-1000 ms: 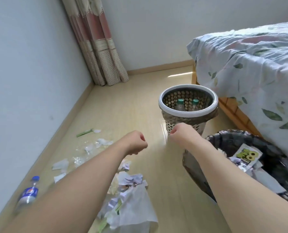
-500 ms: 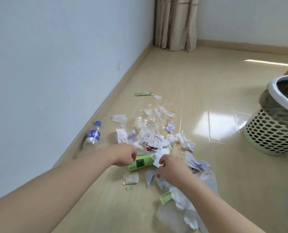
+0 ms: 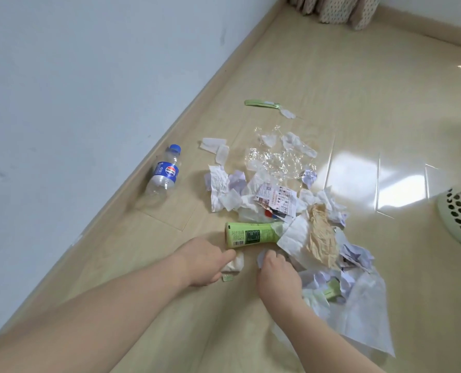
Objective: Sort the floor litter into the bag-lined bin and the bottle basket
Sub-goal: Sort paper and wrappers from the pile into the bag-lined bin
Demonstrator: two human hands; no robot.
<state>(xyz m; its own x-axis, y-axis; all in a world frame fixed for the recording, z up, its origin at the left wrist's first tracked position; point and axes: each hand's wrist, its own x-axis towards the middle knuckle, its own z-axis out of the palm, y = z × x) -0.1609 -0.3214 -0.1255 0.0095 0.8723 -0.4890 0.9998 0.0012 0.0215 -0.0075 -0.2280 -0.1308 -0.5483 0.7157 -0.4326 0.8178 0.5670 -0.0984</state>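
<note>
Litter lies in a heap on the wooden floor. A green tube rests on its side just beyond my hands. My left hand pinches a small white paper wad on the floor. Beside it, my right hand pinches a pale paper scrap at the near edge of the heap. A clear bottle with a blue label lies by the skirting board. The white perforated bottle basket shows at the right edge. The bag-lined bin is out of view.
The heap holds crumpled white papers, a printed leaflet, brown paper, clear plastic wrap and a white plastic bag. A green strip lies farther off. The wall runs along the left, with the curtain hem at the top.
The view has turned from the bins down to the litter heap. Both hands have dropped to the floor in front of the green tube, the left onto a white wad, the right onto a scrap.
</note>
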